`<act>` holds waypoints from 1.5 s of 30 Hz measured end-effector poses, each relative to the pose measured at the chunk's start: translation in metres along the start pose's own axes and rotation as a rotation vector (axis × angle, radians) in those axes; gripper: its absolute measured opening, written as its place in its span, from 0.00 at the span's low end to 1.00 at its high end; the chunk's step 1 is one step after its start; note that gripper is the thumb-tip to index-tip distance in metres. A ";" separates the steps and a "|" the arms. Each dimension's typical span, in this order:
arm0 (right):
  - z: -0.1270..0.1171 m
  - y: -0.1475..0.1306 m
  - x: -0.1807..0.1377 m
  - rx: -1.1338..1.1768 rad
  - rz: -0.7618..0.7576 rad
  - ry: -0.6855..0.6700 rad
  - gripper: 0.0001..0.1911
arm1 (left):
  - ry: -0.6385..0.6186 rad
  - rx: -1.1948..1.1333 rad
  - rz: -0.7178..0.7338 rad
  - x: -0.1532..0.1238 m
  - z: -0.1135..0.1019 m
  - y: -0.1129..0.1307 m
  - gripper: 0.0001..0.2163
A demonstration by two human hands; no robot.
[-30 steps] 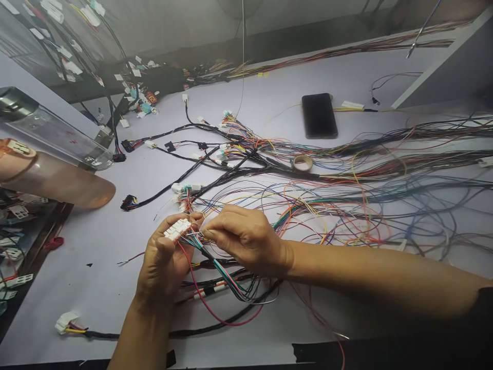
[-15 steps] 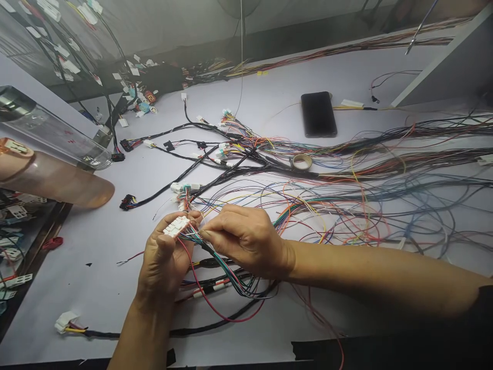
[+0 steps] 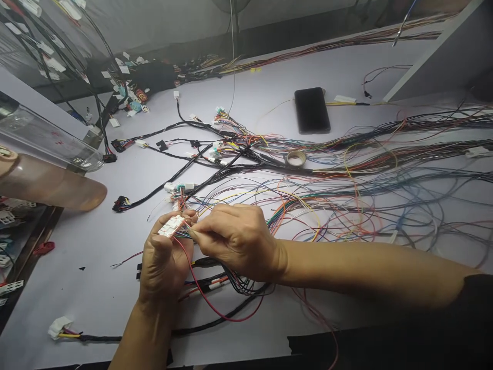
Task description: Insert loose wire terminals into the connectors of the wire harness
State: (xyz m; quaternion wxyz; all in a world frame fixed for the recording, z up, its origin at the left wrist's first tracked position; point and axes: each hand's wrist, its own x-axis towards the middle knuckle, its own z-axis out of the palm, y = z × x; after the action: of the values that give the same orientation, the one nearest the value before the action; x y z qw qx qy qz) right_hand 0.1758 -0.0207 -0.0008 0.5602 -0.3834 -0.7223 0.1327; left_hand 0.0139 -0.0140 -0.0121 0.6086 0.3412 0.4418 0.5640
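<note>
My left hand is closed around a white multi-pin connector, thumb below it and fingertips behind. Several thin coloured wires run from the connector's right side. My right hand pinches at these wires with thumb and forefinger, close to the connector; which wire is between the fingertips I cannot make out. A red wire loops down from the connector below my right hand. Behind my left fingers stands a cluster of white and teal connectors with wires attached.
Black-taped harness branches and long loose wires spread over the white table. A tape roll and a black phone lie farther back. Two bottles, one clear and one pinkish, are at left.
My right hand has moved left, so its fingertips are nearer the connector along the wires. The whole view has shifted slightly. My left hand keeps its hold.
</note>
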 end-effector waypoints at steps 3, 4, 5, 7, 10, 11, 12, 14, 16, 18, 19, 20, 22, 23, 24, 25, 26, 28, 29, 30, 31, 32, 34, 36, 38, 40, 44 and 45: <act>0.001 0.001 -0.001 -0.031 -0.020 0.006 0.13 | -0.009 -0.004 0.009 -0.001 0.000 -0.001 0.28; 0.001 0.001 -0.001 -0.040 -0.024 0.005 0.13 | -0.013 -0.006 0.009 -0.001 0.001 -0.001 0.28; 0.001 0.002 -0.002 -0.046 -0.028 0.006 0.12 | -0.016 -0.008 0.008 0.000 0.000 -0.001 0.28; 0.002 0.003 -0.003 -0.051 -0.033 0.013 0.11 | -0.020 -0.008 0.010 0.000 0.000 -0.002 0.28; 0.003 0.003 -0.004 -0.049 -0.039 0.029 0.11 | -0.027 0.002 0.023 0.001 0.000 -0.003 0.28; 0.003 0.003 -0.005 -0.051 -0.036 0.028 0.11 | -0.029 0.004 0.026 0.001 0.001 -0.002 0.28; 0.004 0.003 -0.005 -0.054 -0.032 0.023 0.12 | -0.030 0.008 0.027 0.000 0.001 -0.002 0.28; 0.004 0.002 -0.005 -0.052 -0.028 0.013 0.12 | -0.028 0.017 0.020 -0.001 0.001 0.000 0.28; 0.004 0.002 -0.005 -0.044 -0.027 0.016 0.11 | -0.026 0.034 0.015 -0.002 0.000 0.001 0.27; 0.004 0.003 -0.005 -0.035 -0.034 0.022 0.11 | -0.028 0.069 0.026 -0.003 0.000 0.002 0.27; 0.004 0.003 -0.006 -0.036 -0.040 0.023 0.10 | -0.029 0.089 0.034 -0.004 -0.001 0.002 0.27; 0.004 0.004 -0.006 -0.040 -0.048 0.019 0.10 | -0.027 0.109 0.040 -0.004 -0.001 0.003 0.27; 0.005 0.005 -0.007 -0.042 -0.072 0.014 0.10 | -0.016 0.139 0.048 -0.005 -0.003 0.004 0.27; 0.005 0.005 -0.007 -0.039 -0.081 0.013 0.09 | -0.009 0.150 0.047 -0.005 -0.004 0.005 0.27; 0.005 0.006 -0.007 -0.032 -0.087 0.013 0.08 | -0.002 0.160 0.044 -0.005 -0.005 0.005 0.26; 0.005 0.006 -0.007 -0.021 -0.092 0.014 0.07 | 0.003 0.168 0.037 -0.006 -0.005 0.006 0.27; 0.006 0.006 -0.007 -0.011 -0.093 0.020 0.07 | 0.006 0.174 0.026 -0.006 -0.006 0.007 0.27; 0.007 0.006 -0.006 0.001 -0.096 0.029 0.07 | 0.011 0.177 0.001 -0.007 -0.007 0.007 0.27; 0.007 0.005 -0.006 0.001 -0.097 0.033 0.07 | 0.013 0.175 -0.009 -0.007 -0.008 0.007 0.27; 0.008 0.005 -0.005 -0.002 -0.096 0.034 0.08 | 0.017 0.176 -0.018 -0.007 -0.008 0.007 0.27; 0.008 0.005 -0.005 -0.007 -0.092 0.033 0.08 | 0.022 0.182 -0.024 -0.006 -0.009 0.007 0.27; 0.009 0.005 -0.005 -0.008 -0.086 0.029 0.09 | 0.028 0.190 -0.029 -0.005 -0.010 0.008 0.28; 0.008 0.006 -0.005 0.011 -0.072 0.028 0.09 | 0.050 0.196 -0.036 -0.003 -0.013 0.010 0.29; 0.007 0.006 -0.005 0.063 -0.050 0.028 0.08 | 0.090 0.182 -0.019 -0.001 -0.017 0.015 0.28; 0.006 0.006 -0.005 0.156 -0.005 0.037 0.09 | 0.120 0.185 0.012 0.001 -0.022 0.021 0.27; 0.005 0.007 -0.005 0.285 0.071 0.049 0.10 | 0.116 0.224 0.032 0.002 -0.028 0.027 0.27; 0.006 0.009 -0.002 0.561 0.247 -0.019 0.12 | 0.146 0.256 0.059 0.006 -0.036 0.037 0.26; 0.006 0.010 -0.002 0.615 0.288 -0.071 0.12 | 0.166 0.248 0.065 0.007 -0.037 0.038 0.26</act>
State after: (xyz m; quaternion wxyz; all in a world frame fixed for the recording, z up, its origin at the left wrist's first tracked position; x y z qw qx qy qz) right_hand 0.1740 -0.0139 -0.0101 0.5996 -0.2895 -0.6059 0.4353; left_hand -0.0348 -0.0053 0.0079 0.5046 0.3799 0.5455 0.5509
